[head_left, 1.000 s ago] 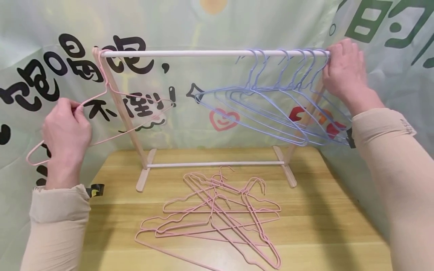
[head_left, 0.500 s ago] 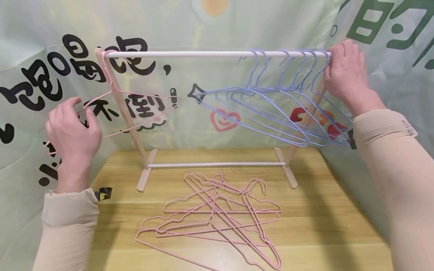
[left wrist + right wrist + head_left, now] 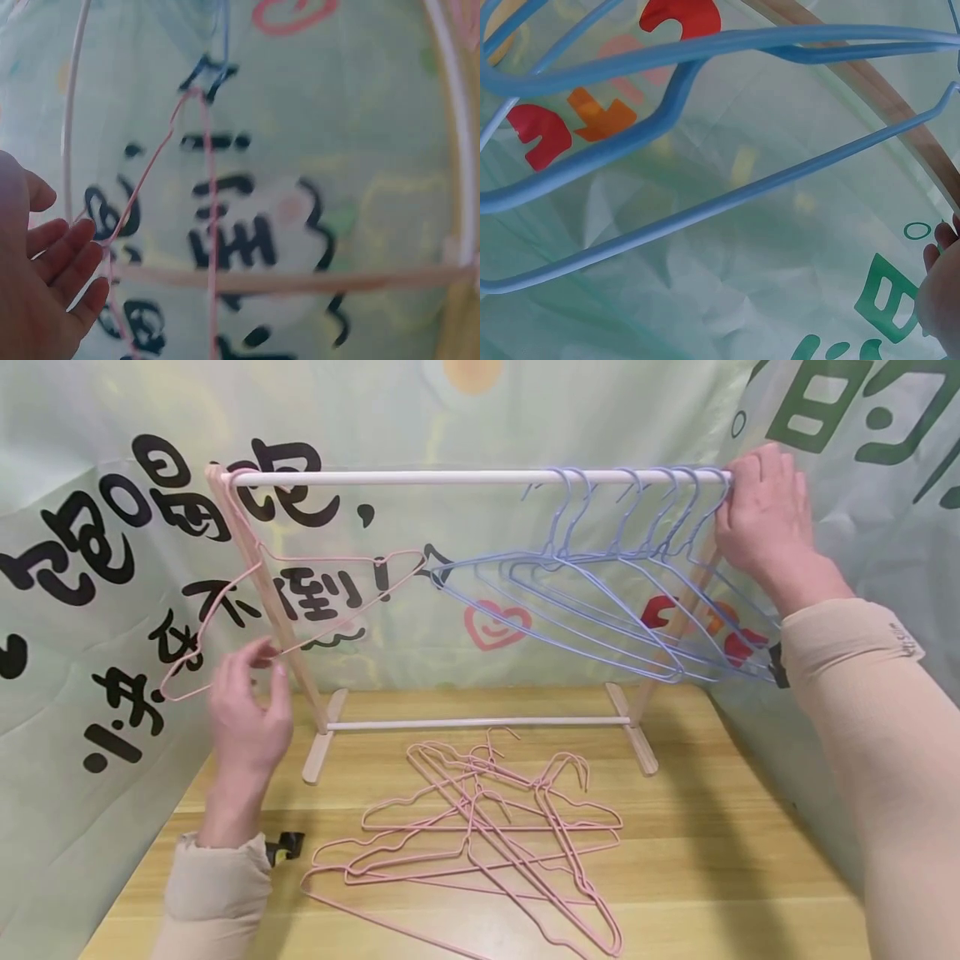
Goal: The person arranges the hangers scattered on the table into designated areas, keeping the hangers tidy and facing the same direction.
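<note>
A pink wire hanger hangs by its hook at the left end of the rack's white top rod. My left hand is just in front of its lower wire, fingers spread and loosely bent; nothing is held in it. In the left wrist view, the left hand stands apart from the rod with its fingers loose. At the rack's upper right corner my right hand grips the end of the frame. Several blue wire hangers hang close beside it on the rod.
Several more pink hangers lie tangled on the wooden table in front of the rack. A wooden foot supports each side, joined by a white lower bar. Printed cloth stands behind.
My left hand has let go of the pink hanger on the rod and moved down and to the right. That hanger has swung rightward. My right hand stays put.
</note>
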The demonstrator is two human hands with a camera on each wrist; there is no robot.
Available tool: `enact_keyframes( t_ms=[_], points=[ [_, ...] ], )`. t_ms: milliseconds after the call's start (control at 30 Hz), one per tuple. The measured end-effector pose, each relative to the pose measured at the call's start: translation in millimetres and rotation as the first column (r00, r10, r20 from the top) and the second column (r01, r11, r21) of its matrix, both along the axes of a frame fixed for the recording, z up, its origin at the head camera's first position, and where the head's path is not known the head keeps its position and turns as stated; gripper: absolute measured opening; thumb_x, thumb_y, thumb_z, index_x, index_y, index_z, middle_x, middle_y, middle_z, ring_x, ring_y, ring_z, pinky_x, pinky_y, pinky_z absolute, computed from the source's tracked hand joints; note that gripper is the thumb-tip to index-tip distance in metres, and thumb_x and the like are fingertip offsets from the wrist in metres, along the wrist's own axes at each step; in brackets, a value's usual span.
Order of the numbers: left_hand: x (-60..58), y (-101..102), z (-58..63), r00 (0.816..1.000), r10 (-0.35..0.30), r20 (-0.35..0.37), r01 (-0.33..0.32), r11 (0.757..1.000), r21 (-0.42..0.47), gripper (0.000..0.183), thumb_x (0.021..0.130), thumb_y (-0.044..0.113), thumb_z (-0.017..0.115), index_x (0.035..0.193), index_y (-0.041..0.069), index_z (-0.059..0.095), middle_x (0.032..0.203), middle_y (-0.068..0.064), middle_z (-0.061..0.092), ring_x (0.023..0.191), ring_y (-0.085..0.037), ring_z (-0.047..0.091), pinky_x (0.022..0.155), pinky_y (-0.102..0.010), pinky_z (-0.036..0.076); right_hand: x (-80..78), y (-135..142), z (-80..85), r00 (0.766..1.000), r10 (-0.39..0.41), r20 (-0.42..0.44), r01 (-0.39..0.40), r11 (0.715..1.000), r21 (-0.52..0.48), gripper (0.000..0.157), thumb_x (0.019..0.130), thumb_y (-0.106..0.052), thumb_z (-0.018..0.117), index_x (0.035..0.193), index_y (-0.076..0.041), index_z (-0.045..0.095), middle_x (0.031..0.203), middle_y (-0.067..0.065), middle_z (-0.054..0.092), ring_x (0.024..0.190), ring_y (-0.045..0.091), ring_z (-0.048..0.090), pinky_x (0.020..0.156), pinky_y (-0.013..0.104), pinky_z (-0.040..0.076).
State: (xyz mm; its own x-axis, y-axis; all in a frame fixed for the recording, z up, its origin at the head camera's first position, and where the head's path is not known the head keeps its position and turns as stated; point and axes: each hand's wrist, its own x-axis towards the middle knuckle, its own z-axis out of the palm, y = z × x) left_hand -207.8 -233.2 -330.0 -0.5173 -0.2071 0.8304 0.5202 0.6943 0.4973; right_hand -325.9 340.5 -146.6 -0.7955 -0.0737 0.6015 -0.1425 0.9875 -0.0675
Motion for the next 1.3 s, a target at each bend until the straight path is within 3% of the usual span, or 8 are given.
enact_keyframes(
  t_ms=[167,333,500,633,767,900,1100,1300],
  points=[
    [10.2,26.0,-31.6,0.987,-0.149,0.052,0.152,0.987,-0.046,0.029,0.097,-0.003,0.062,0.126,-0.007,0.064,0.110,-0.021,0.068,0.102,-0.032,0.059,0.087,-0.028,0.038,2.2,0.6,0.7,1.000,-0.004,0.006,0.004,1.000,-0.006,0.035,0.101,-0.007,0.035,0.129,0.013,0.041,0.125,0.029,0.034,0.112,0.047,0.030,0.089,0.059,0.027],
    [21.8,43.1,-60.1,0.946,-0.257,0.199,0.290,0.944,-0.161,0.026,0.098,0.002,0.064,0.124,-0.003,0.064,0.105,-0.011,0.069,0.097,-0.024,0.061,0.079,-0.032,0.044,5.4,-0.8,1.6,1.000,0.010,-0.018,-0.010,1.000,-0.002,0.035,0.101,-0.007,0.035,0.129,0.013,0.041,0.124,0.029,0.034,0.111,0.047,0.031,0.087,0.058,0.027],
    [34.0,51.8,-81.5,0.873,-0.351,0.338,0.452,0.842,-0.295,0.025,0.100,0.006,0.064,0.124,0.003,0.066,0.099,0.000,0.067,0.089,-0.012,0.060,0.073,-0.033,0.050,7.4,-3.9,1.9,1.000,0.006,-0.011,-0.007,1.000,-0.009,0.035,0.101,-0.007,0.035,0.129,0.013,0.041,0.126,0.030,0.033,0.113,0.048,0.030,0.089,0.059,0.026],
    [42.2,55.6,-97.5,0.789,-0.398,0.468,0.578,0.738,-0.349,0.021,0.099,0.011,0.068,0.120,0.011,0.068,0.098,0.010,0.063,0.087,-0.005,0.058,0.074,-0.031,0.053,7.3,-4.6,2.3,1.000,0.006,-0.009,-0.006,1.000,-0.011,0.034,0.101,-0.007,0.034,0.128,0.013,0.041,0.127,0.029,0.033,0.114,0.048,0.030,0.091,0.059,0.027],
    [48.5,57.8,-114.3,0.692,-0.399,0.602,0.682,0.635,-0.363,0.018,0.098,0.021,0.072,0.116,0.018,0.068,0.098,0.014,0.063,0.085,-0.003,0.057,0.074,-0.027,0.053,5.8,-4.5,2.2,1.000,0.005,-0.010,-0.005,1.000,-0.013,0.034,0.100,-0.006,0.035,0.129,0.012,0.041,0.125,0.029,0.033,0.114,0.048,0.030,0.091,0.059,0.026],
    [52.7,59.0,-131.3,0.621,-0.361,0.696,0.745,0.547,-0.381,0.024,0.098,0.032,0.073,0.117,0.019,0.069,0.097,0.015,0.063,0.086,-0.002,0.056,0.080,-0.029,0.052,5.0,-4.9,1.3,1.000,0.004,0.000,-0.004,1.000,-0.019,0.036,0.100,-0.006,0.035,0.130,0.012,0.041,0.125,0.029,0.033,0.114,0.048,0.030,0.091,0.059,0.026],
    [55.2,59.2,-151.3,0.571,-0.347,0.744,0.800,0.438,-0.409,0.024,0.098,0.039,0.072,0.115,0.022,0.068,0.106,0.015,0.065,0.096,0.000,0.060,0.088,-0.032,0.054,5.2,-3.8,0.9,1.000,-0.004,0.007,0.004,1.000,-0.018,0.036,0.100,-0.007,0.035,0.131,0.012,0.040,0.127,0.029,0.032,0.115,0.048,0.029,0.092,0.059,0.026],
    [53.5,61.4,-158.9,0.526,-0.369,0.766,0.831,0.417,-0.369,0.011,0.101,0.027,0.070,0.111,0.022,0.069,0.105,0.015,0.065,0.093,0.004,0.060,0.081,-0.024,0.054,5.8,-2.0,1.3,1.000,-0.006,0.013,0.006,1.000,-0.014,0.036,0.101,-0.007,0.035,0.131,0.012,0.040,0.127,0.030,0.032,0.115,0.048,0.029,0.092,0.059,0.026]
  ],
)
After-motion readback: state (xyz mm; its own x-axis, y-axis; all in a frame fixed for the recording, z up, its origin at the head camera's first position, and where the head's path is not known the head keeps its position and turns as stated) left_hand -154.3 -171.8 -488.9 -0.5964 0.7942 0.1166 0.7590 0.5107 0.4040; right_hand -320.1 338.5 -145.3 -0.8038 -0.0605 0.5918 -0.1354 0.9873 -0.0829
